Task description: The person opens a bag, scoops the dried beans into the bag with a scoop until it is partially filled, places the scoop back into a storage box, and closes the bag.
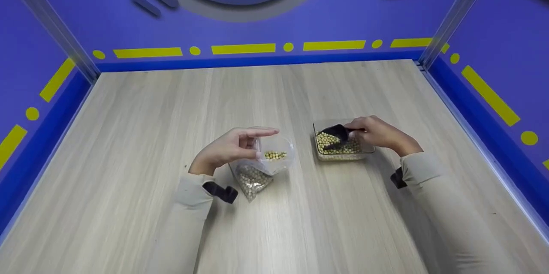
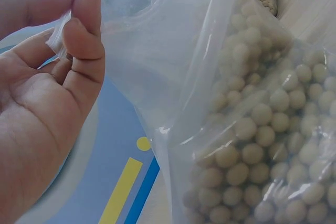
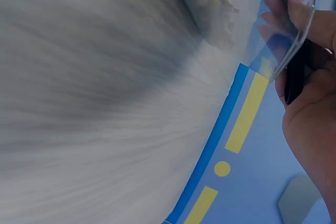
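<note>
My left hand (image 1: 231, 147) pinches the upper edge of a clear plastic bag (image 1: 254, 179), whose mouth stands wide. Many round pale beans (image 2: 257, 150) fill its lower part, and more show through the opening. On the right, my right hand (image 1: 377, 132) grips the handle of a black scoop (image 1: 336, 132). The scoop's blade dips into a clear rectangular container (image 1: 345, 157) of the same yellowish beans (image 1: 327, 140). In the right wrist view the fingers wrap the dark handle (image 3: 295, 80) behind the container's transparent wall.
Both things rest on a light wood-grain table (image 1: 300, 222), the bag left of the container. Blue panels (image 1: 240, 34) with yellow markings enclose the back and sides. Each wrist wears a black strap mount (image 1: 221, 191).
</note>
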Action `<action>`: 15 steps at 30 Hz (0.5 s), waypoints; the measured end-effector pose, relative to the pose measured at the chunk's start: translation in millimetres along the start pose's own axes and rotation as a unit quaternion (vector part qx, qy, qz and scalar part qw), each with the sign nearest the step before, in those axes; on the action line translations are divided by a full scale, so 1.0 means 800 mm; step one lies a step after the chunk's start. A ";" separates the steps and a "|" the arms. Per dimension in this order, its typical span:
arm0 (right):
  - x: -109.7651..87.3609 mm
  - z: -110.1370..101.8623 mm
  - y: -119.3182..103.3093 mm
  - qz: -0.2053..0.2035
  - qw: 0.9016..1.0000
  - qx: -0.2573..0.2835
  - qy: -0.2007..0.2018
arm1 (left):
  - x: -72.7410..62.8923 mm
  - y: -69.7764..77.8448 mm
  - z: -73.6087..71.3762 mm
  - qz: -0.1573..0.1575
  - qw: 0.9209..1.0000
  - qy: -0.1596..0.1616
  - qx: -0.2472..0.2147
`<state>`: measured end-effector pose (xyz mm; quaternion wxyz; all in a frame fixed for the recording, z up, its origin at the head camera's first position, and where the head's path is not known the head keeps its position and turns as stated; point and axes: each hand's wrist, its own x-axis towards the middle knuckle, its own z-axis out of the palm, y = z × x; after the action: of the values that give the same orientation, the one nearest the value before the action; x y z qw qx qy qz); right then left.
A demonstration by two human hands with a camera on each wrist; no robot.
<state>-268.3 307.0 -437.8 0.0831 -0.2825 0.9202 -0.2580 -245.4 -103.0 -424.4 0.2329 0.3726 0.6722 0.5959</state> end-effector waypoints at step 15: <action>-0.003 0.006 0.006 0.002 0.999 -0.012 0.037 | 0.001 0.001 -0.001 -0.003 1.000 -0.004 -0.006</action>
<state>-267.0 309.2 -444.5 0.0466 -0.2724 0.9259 -0.2574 -246.6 -102.8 -423.2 0.2394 0.3713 0.6689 0.5978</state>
